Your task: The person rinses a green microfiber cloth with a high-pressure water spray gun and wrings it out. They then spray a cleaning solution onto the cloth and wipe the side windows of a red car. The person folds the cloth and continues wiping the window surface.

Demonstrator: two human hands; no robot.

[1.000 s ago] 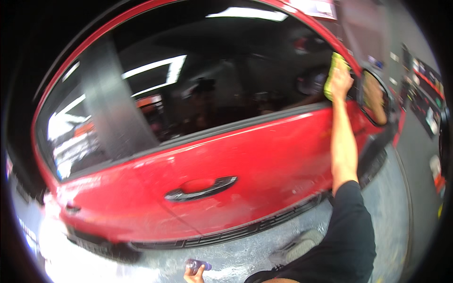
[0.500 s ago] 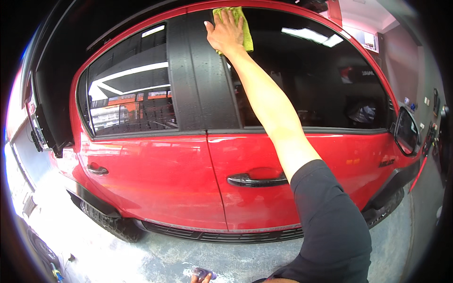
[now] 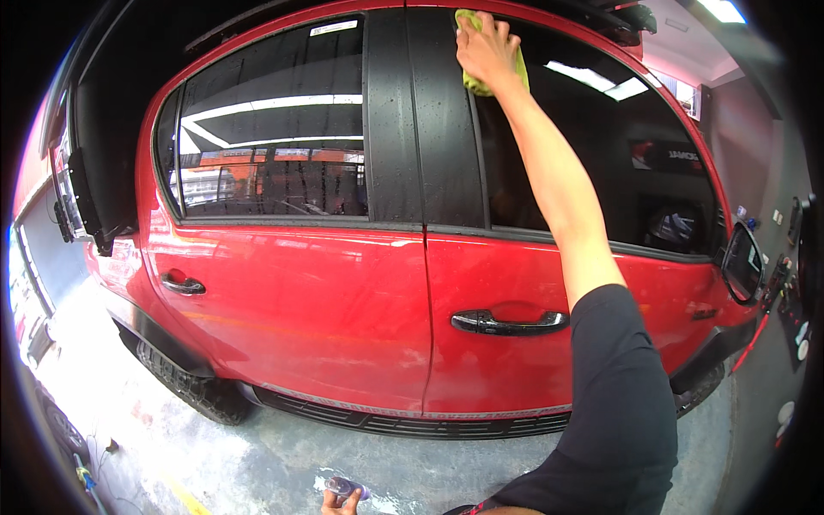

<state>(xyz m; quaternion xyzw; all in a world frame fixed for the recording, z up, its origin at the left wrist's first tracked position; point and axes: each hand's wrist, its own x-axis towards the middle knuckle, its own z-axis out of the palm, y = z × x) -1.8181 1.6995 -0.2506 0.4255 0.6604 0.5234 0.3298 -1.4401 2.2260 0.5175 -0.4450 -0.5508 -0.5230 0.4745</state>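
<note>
My right arm reaches up across the red car's front door (image 3: 506,275). My right hand (image 3: 491,53) presses a yellow-green cloth (image 3: 477,86) on the upper rear corner of the dark front side window (image 3: 584,129), next to the black pillar (image 3: 442,129). Its fingers are bent over the cloth. Low in the view, my left hand (image 3: 341,505) grips a small, clear purplish bottle (image 3: 345,487), held tilted away from the car. Only that hand's fingers show; the rest is cut off by the lower edge.
A black door handle (image 3: 510,323) sits below my right arm, and a side mirror (image 3: 743,262) juts out at the right. The running board (image 3: 412,424) and rear tyre (image 3: 193,386) stand low along the car. A hose or cable (image 3: 86,481) lies at the lower left.
The view has shifted, so the car sits farther right in it. My right hand's fingers have curled, and the cloth looks more bunched, now inside the window's corner. My left hand still holds the bottle.
</note>
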